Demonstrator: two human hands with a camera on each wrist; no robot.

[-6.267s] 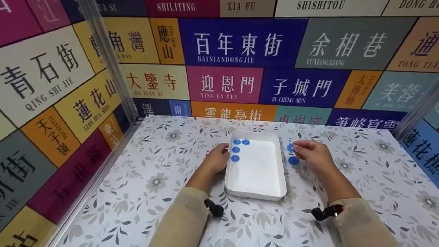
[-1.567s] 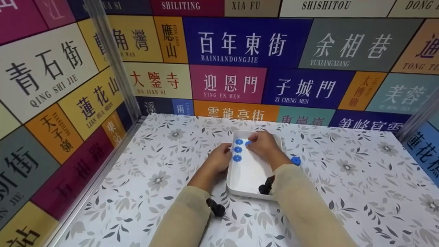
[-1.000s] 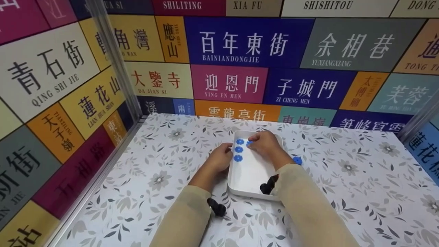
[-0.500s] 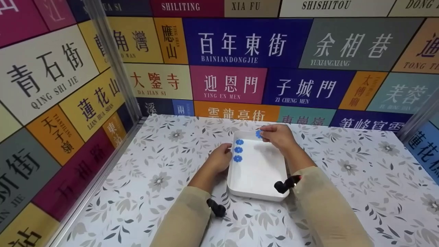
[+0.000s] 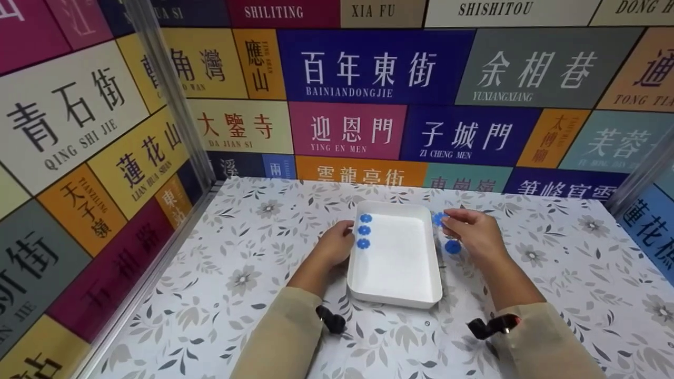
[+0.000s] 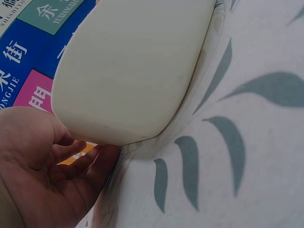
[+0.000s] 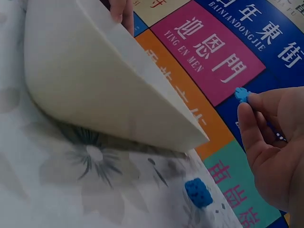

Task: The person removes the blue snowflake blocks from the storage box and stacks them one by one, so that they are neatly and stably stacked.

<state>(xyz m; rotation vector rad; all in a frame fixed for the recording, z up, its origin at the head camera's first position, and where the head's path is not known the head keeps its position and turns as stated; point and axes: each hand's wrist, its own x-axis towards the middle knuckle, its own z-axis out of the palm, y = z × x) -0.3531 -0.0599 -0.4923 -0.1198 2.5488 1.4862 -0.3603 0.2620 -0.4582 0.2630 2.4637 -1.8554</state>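
Nearest the head camera: two beige sleeves, left sleeve (image 5: 276, 337) and right sleeve (image 5: 547, 337), with a small black device at each wrist, left device (image 5: 331, 320) and right device (image 5: 492, 326). Beneath them is the tabletop (image 5: 400, 347), covered in a white leaf-and-flower print.

White tray (image 5: 397, 268), rectangular and shallow, rests flat on the tabletop between the two arms. Left hand (image 5: 335, 246) is at the tray's left wall, digits curled about the edge, holding it.

Loose blue piece (image 5: 453, 246) lies on the tabletop outside the tray's right wall, near the right hand (image 5: 476, 234). Three blue flower-shaped pieces (image 5: 364, 230) lie inside the tray, in a column along the left wall, toward the far end; the left hand is just across the wall from them. Right hand is narrow, pinching a blue flower-shaped piece (image 5: 438, 219) at its fingertips, by the tray's right wall near the far corner.

View comparison: the column of three shows in the head view only. The right wrist view shows the pinch between thumb and finger, with the held piece off the tabletop; there the loose piece looks thick and blocky, whether single or stacked cannot be told. The left wrist view gives the tray's outer wall with thumb and fingers at its edge.

Farthest: wall (image 5: 376, 66) of coloured panels bearing Chinese characters and romanised names.
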